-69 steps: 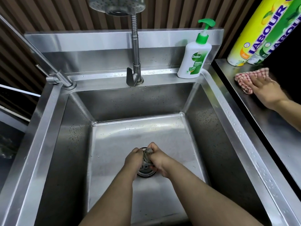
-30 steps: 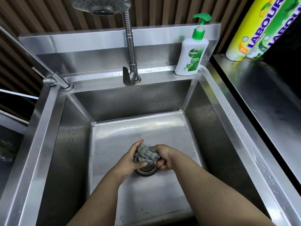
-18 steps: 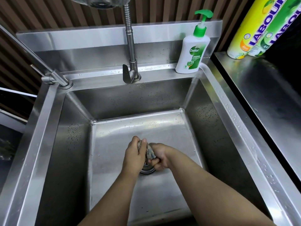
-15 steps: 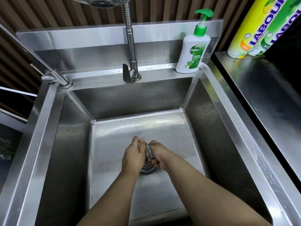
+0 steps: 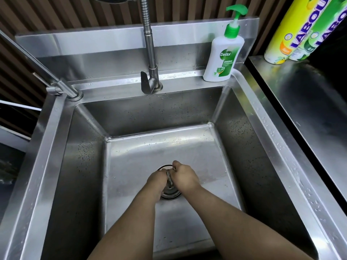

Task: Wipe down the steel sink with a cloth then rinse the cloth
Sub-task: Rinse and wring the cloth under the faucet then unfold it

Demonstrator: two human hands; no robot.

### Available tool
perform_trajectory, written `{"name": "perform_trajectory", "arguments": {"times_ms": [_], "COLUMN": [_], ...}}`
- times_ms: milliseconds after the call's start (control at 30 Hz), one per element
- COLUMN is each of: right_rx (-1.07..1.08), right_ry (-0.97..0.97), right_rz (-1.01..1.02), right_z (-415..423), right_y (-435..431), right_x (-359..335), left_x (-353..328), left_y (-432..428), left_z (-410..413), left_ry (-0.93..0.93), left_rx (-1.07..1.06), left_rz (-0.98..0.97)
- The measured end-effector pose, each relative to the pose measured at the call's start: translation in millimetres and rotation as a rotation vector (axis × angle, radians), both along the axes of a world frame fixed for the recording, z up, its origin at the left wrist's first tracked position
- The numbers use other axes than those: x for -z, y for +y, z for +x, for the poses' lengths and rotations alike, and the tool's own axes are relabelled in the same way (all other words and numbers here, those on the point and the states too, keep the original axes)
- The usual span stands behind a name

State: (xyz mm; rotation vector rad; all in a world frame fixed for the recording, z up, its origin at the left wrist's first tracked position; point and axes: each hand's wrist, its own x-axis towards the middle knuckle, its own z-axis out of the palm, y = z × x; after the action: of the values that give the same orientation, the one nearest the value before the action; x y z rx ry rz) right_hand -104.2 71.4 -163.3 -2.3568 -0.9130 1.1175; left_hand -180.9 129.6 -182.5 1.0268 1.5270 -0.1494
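Over the drain (image 5: pixel 170 194) at the bottom of the steel sink (image 5: pixel 131 117), the left hand (image 5: pixel 156 180) and right hand (image 5: pixel 185 177) are fisted knuckle to knuckle around the cloth (image 5: pixel 169 177), now squeezed to a thin grey sliver where a second ago it bulged loose between them. Beside the faucet (image 5: pixel 150 72), the Dettol bottle (image 5: pixel 223 59) stands unmoved; the neighbouring worktop (image 5: pixel 309 102) no longer shows another person's hand and checked rag.

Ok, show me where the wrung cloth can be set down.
Free: the counter right of the sink, in front of the cans; the ledge between tap and soap bottle; the basin floor behind the hands. Crowded: over the drain, where left hand and right hand squeeze the cloth.
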Motion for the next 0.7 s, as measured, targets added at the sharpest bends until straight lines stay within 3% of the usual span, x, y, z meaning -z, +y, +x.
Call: {"name": "perform_trajectory", "arguments": {"times_ms": [333, 700], "right_rx": [-0.165, -0.297], "right_ry": [-0.159, -0.287], "right_rz": [-0.013, -0.039], "right_z": [4, 2], "right_y": [-6, -9], "right_x": [-5, -10], "left_x": [-26, -32], "left_y": [0, -3], "left_z": [4, 1], "left_ry": [0.022, -0.019], "left_rx": [0.164, 0.141], "left_rz": [-0.117, -0.134]}}
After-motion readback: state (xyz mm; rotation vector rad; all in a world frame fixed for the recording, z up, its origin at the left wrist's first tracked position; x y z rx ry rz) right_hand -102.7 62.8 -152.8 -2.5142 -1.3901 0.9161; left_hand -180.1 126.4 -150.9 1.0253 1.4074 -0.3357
